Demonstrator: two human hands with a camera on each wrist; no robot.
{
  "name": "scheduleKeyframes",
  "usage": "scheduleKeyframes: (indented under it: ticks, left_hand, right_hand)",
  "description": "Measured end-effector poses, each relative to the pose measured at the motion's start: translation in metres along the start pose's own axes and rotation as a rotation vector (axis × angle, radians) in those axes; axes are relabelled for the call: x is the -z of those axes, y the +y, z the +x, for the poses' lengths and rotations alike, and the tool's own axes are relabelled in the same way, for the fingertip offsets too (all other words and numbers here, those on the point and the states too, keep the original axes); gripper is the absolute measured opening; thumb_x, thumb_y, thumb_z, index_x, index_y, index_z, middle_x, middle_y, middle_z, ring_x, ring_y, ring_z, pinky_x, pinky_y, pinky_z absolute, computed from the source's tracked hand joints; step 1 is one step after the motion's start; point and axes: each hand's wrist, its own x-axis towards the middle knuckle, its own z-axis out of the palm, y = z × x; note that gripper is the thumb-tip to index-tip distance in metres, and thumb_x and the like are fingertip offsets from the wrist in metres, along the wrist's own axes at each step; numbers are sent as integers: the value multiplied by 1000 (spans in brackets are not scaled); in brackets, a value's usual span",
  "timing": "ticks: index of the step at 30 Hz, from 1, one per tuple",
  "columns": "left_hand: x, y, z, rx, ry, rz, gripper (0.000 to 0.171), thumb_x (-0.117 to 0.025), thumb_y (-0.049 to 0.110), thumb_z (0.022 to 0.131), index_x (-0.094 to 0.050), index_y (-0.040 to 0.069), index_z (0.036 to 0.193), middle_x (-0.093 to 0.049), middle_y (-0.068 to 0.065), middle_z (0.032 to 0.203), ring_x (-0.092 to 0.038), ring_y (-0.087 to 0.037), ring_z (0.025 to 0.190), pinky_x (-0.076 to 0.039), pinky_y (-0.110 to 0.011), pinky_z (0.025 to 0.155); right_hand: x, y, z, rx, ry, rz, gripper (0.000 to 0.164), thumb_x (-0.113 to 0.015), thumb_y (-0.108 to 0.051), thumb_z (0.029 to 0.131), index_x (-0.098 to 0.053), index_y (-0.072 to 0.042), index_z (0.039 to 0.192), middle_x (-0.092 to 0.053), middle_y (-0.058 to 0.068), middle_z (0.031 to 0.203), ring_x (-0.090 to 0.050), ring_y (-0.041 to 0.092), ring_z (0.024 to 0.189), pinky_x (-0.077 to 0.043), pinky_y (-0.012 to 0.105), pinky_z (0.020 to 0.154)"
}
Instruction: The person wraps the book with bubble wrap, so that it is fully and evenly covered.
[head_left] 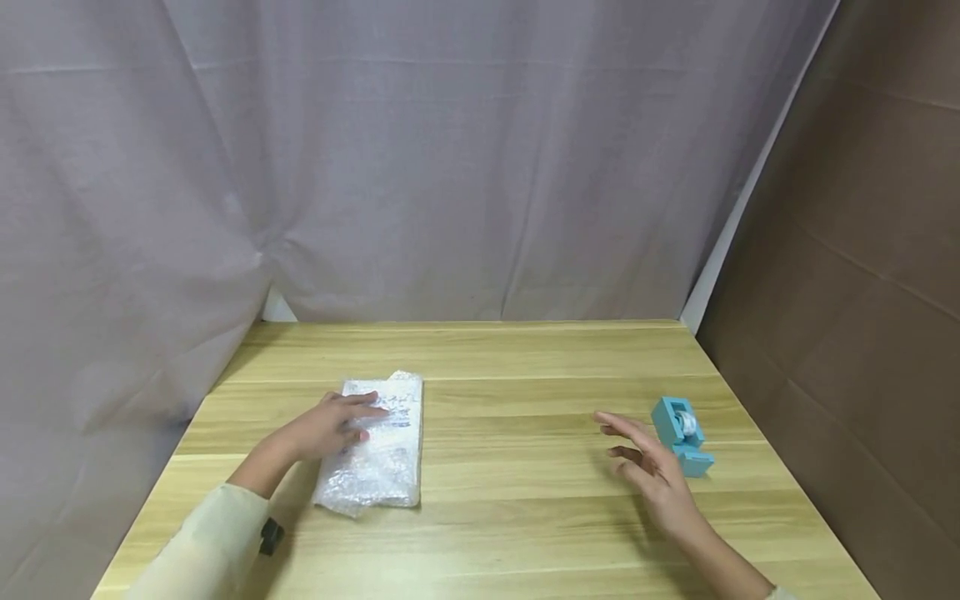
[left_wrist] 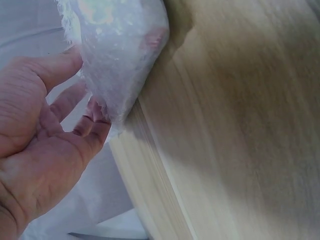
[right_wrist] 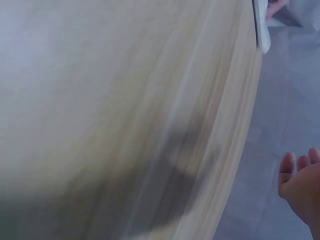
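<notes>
A flat package in bubble wrap (head_left: 405,475) lies on the left half of the wooden table. My left hand (head_left: 333,427) rests on its upper left part, with the fingers spread across the top. In the left wrist view, the thumb and fingers (left_wrist: 50,70) touch the crinkled plastic of the package (left_wrist: 120,55), and some fingertips are hidden behind it. My right hand (head_left: 651,475) hovers above the table on the right, holding nothing, its fingers loosely bent. Just beyond it, to the right, stands a light blue tape dispenser (head_left: 667,425) with a roll of clear tape.
The wooden table (head_left: 517,467) has pale grain stripes. A grey curtain (head_left: 420,183) hangs behind it and along the left, and a brown curtain (head_left: 847,275) lines the right side. A small dark object (head_left: 271,536) shows beside the left sleeve.
</notes>
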Motion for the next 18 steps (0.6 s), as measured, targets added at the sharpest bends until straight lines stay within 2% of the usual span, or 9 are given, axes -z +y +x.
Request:
scheduleKeyframes:
  ticks: [4,8,11,15,18]
  left_hand:
    - [1,-2,-2,11,-1,-3,46,-69,13,107,-66,11,153,-47,-26,169,-49,-57,152,-16,-82,129]
    - [1,-4,-5,23,0,-17,45,-70,14,107,-67,12,152,-48,-25,169,-49,-57,152,-17,-82,129]
    - [0,-5,-5,13,10,-19,44,-69,13,107,-68,12,151,-49,-25,168,-49,-56,152,-19,-82,129]
    - [-1,-5,-2,18,18,-31,43,-69,12,107,-69,11,150,-52,-24,168,-48,-55,154,-18,-82,129]
    - [0,-3,0,32,22,-42,41,-68,10,108,-70,12,149,-53,-23,167,-45,-55,156,-16,-82,130]
  right_hand:
    - [-14,-2,13,-14,-91,24,72,-52,16,95,-44,2,165,-52,11,166,-48,9,143,-51,27,109]
    - [-26,-3,23,-38,-178,56,80,-56,12,96,-37,-7,171,-45,3,172,-43,11,151,-49,30,115]
    - [-33,-4,27,-53,-209,65,83,-58,10,96,-35,-13,173,-43,-1,174,-41,12,155,-48,30,118]
    - [-41,-6,34,-51,-231,82,85,-59,10,96,-33,-14,174,-42,4,175,-41,12,157,-46,28,121]
    - [-47,-9,40,-50,-248,88,87,-60,10,95,-32,-14,174,-41,10,175,-41,13,158,-45,35,125]
